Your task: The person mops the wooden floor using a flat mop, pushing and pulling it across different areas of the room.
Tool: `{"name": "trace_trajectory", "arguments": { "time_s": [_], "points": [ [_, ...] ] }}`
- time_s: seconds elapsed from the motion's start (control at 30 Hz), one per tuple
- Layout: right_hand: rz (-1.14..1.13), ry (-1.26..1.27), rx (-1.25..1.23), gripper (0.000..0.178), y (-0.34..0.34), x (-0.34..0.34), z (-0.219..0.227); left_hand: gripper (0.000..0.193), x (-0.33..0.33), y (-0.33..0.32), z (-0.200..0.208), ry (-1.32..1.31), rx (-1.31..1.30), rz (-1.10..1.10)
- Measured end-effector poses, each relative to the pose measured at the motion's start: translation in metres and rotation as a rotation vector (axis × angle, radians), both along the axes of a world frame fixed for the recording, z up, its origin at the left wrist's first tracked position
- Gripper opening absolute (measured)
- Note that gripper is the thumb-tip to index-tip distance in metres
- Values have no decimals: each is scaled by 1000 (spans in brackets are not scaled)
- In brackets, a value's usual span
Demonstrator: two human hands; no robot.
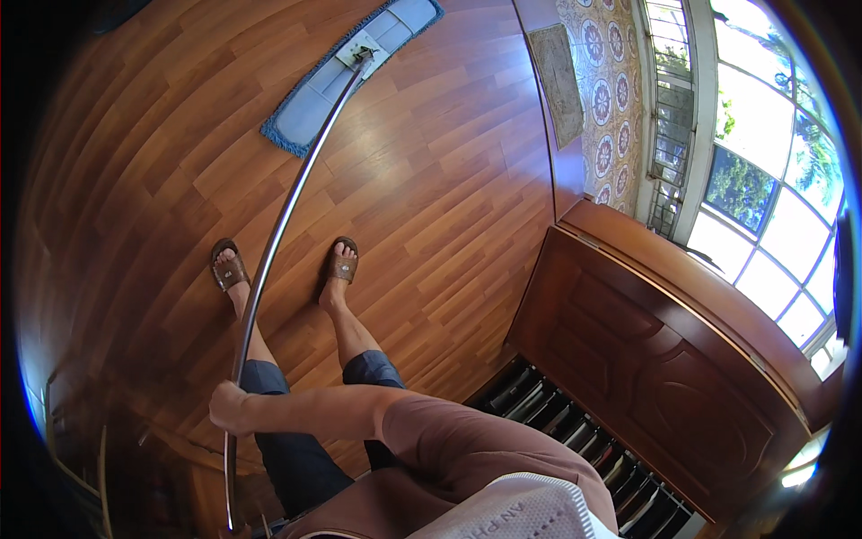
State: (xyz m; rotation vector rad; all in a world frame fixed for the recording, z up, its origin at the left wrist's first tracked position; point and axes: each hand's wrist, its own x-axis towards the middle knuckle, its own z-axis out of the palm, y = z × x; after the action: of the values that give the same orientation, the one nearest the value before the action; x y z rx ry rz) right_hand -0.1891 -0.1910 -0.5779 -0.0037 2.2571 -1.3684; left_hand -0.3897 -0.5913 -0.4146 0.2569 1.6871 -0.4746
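A flat dust mop (305, 101) with a pale blue top and shaggy blue fringe lies on the wooden floor ahead of me. From its white centre plate (360, 51), a shiny metal pole (280, 220) runs back toward my body, curving in the fisheye picture. My right hand (232, 409) is closed around that pole, its arm reaching leftward across my body. Near the lower edge, a dark reddish shape at the pole's end may be part of my left hand; its fingers cannot be made out. My sandalled feet (342, 261) stand apart on either side of the pole.
To the right stands a brown panelled wooden door or cabinet front (655, 359), with a dark slatted rack (575, 436) beside it. Beyond a threshold lie a grey mat (556, 83) and patterned tiles (600, 94) by bright windows (763, 162). Blurred wooden furniture (171, 458) is at lower left.
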Motion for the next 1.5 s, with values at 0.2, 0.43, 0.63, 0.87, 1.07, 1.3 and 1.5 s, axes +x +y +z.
{"name": "trace_trajectory", "arguments": {
  "time_s": [0.2,0.43,0.63,0.87,1.07,1.3,1.5],
  "points": [
    [-187,-153,209,13,76,115,-84,29,124,198,-90,79,-123,261],
    [-375,-51,640,8,205,229,-82,23,177,358,-106,-551,129,344],
    [-569,-85,614,6,173,234,-58,23,144,360,-82,-658,0,278],
    [-727,-96,571,6,87,206,-50,20,61,345,-67,-533,-178,214],
    [-904,-142,384,7,40,190,-59,14,-10,312,-44,-238,-503,151],
    [-927,-152,424,7,54,241,-68,23,36,334,-62,-367,-425,34],
    [-979,-273,408,15,65,299,-87,30,87,396,-91,-354,-344,-123]
  ]
}}
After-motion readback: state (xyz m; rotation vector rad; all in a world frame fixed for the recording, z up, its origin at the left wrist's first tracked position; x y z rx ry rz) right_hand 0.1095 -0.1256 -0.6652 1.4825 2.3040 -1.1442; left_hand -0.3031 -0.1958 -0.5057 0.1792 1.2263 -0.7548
